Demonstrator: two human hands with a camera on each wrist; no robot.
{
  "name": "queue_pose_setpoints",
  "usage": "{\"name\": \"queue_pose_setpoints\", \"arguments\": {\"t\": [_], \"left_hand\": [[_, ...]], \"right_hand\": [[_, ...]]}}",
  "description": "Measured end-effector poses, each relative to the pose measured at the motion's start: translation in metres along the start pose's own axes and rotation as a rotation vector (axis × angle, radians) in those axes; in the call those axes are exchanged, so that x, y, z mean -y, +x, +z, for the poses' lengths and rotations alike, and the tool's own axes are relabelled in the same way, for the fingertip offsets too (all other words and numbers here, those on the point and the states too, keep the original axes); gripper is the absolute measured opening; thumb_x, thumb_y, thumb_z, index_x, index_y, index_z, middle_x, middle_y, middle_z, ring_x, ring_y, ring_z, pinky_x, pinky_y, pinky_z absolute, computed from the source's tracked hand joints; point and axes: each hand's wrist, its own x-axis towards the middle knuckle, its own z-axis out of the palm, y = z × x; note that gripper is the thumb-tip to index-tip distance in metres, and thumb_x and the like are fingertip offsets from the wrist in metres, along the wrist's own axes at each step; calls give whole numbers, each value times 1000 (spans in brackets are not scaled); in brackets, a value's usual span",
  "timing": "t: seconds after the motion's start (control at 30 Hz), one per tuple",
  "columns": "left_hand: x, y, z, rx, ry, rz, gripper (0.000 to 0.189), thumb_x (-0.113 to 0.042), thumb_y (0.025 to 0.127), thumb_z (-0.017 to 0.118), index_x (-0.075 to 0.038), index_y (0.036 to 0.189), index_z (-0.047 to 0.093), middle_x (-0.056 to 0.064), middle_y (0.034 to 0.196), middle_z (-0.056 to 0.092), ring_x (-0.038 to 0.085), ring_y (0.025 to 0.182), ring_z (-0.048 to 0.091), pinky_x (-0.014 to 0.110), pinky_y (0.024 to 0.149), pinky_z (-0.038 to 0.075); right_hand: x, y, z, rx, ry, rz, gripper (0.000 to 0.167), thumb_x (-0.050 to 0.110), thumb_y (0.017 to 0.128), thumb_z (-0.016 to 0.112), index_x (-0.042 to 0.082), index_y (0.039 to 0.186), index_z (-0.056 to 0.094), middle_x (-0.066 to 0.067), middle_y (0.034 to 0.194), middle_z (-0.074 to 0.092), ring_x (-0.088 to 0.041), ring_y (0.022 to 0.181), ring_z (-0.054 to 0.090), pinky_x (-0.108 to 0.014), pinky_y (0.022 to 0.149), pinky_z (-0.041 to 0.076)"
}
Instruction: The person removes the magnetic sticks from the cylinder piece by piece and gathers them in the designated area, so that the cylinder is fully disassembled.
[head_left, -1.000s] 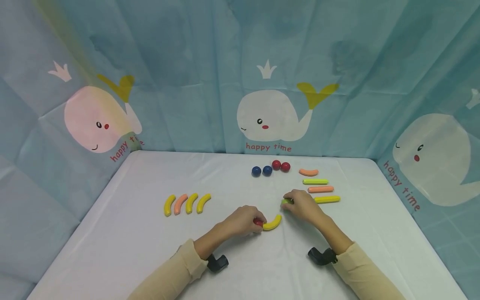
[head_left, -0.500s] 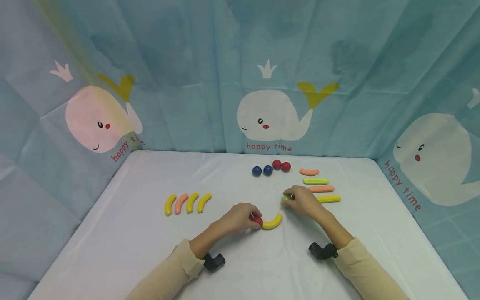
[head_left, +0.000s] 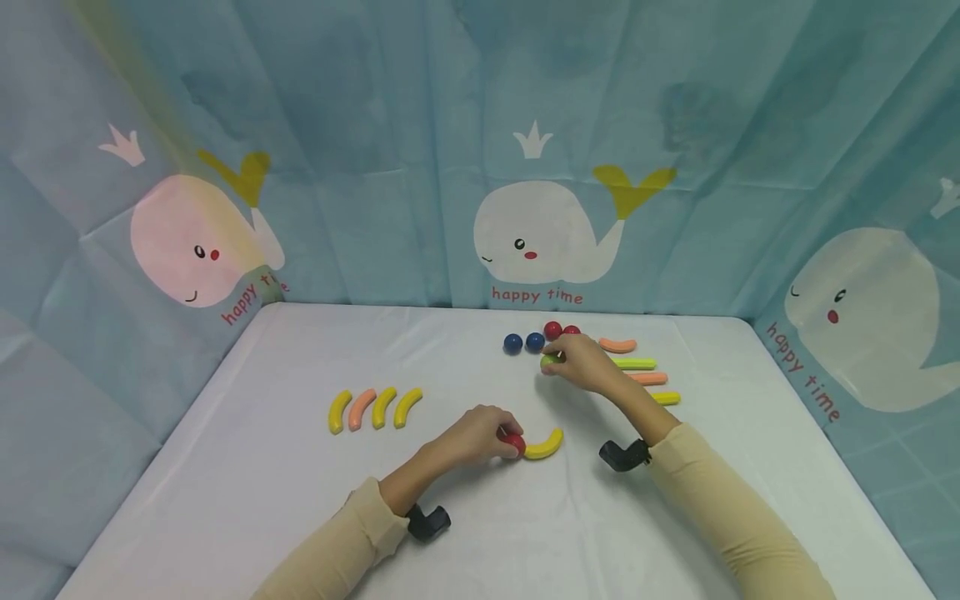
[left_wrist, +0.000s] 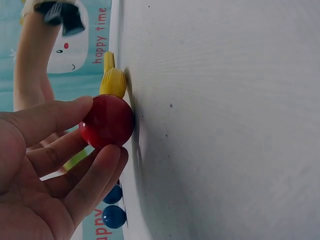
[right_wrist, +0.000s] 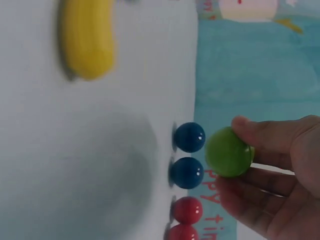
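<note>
My left hand (head_left: 476, 435) pinches a red ball (left_wrist: 107, 121) between thumb and fingers, low over the white table. Right up against the ball lies one end of a yellow curved, banana-like piece (head_left: 546, 446). Held in the fingers of my right hand (head_left: 588, 364) is a green ball (right_wrist: 228, 152), raised above the table near the back. Behind it, two blue balls (head_left: 523, 342) and two red balls (head_left: 553, 331) stand in a cluster; the right hand partly covers one red ball in the head view.
At the left lies a row of curved pieces (head_left: 379, 408), yellow and one salmon. On the right are straight sticks (head_left: 651, 379) in lime, salmon and yellow, partly behind the right arm, plus a salmon curved piece (head_left: 617, 345). A whale-print curtain (head_left: 375, 208) borders the table.
My right hand has lifted the green ball and carried it back and left, towards the blue and red balls. The left hand shifted slightly around the red ball and stays beside the yellow curved piece.
</note>
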Motion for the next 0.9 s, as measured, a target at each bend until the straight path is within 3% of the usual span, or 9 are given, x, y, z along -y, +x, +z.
{"name": "queue_pose_setpoints", "arguments": {"t": [0.23,0.43,0.6,0.9], "left_hand": [[0,-1,0,6,-26,-15,27,-17,82,78,-12,109,72,-3,94,67,9,82,55,22,73,49],[2,0,0,0,-18,10,26,-17,83,77,-13,108,73,-4,94,68,8,82,55,21,73,48],[1,0,-1,10,-30,20,26,-17,83,77,-12,108,73,-4,93,68,7,82,55,21,73,47],[2,0,-3,11,-26,27,26,-16,83,77,-12,109,73,-5,93,69,6,81,55,20,73,47]], "right_hand": [[15,44,3,32,2,-52,35,19,87,73,1,117,69,-12,111,71,-23,97,63,-38,85,54],[28,74,13,37,1,-97,37,19,88,71,0,120,67,-12,116,70,-24,103,63,-39,89,53],[34,91,25,46,-1,-112,36,19,89,70,0,120,67,-12,115,71,-23,102,63,-38,92,53],[43,111,42,93,-124,-104,31,17,92,64,3,120,67,-11,117,68,-24,108,61,-37,100,49]]}}
